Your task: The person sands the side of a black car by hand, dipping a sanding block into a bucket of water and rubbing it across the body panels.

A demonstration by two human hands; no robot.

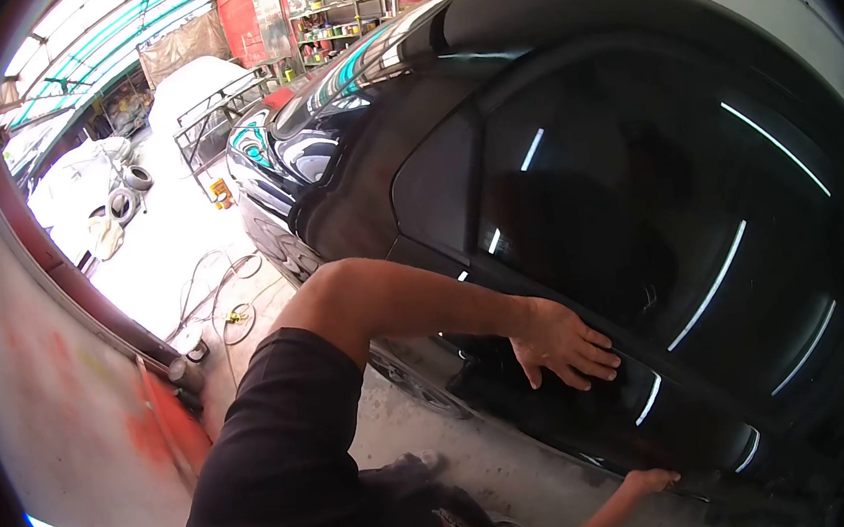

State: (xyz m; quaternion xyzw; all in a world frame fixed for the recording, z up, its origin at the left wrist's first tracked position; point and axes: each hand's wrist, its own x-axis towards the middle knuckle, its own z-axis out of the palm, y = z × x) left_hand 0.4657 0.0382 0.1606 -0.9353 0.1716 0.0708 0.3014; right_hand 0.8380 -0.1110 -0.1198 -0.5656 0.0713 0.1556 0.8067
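Across the view from 11 to 4 o'clock stretches a black car, its paint and dark glass glossy enough to mirror several thin white streaks of light. Toward 4 o'clock the left hand lies open on the car's side just below the window, palm down, fingers slightly spread. Near 5 o'clock the right hand is at the lower edge of that same side (whether its fingers grip anything, I cannot tell). Grey floor shows toward 6 o'clock. Around 9 o'clock, loops of hose or cable lie on the ground, and farther off, between 9 and 10, loose tires sit where daylight bleaches everything nearly white. Overhead at 10 o'clock, the translucent roof is striped with teal. Just before 12, shelves of small containers stand beside a red wall. Pale and smudged with red, a panel fills 8 o'clock.
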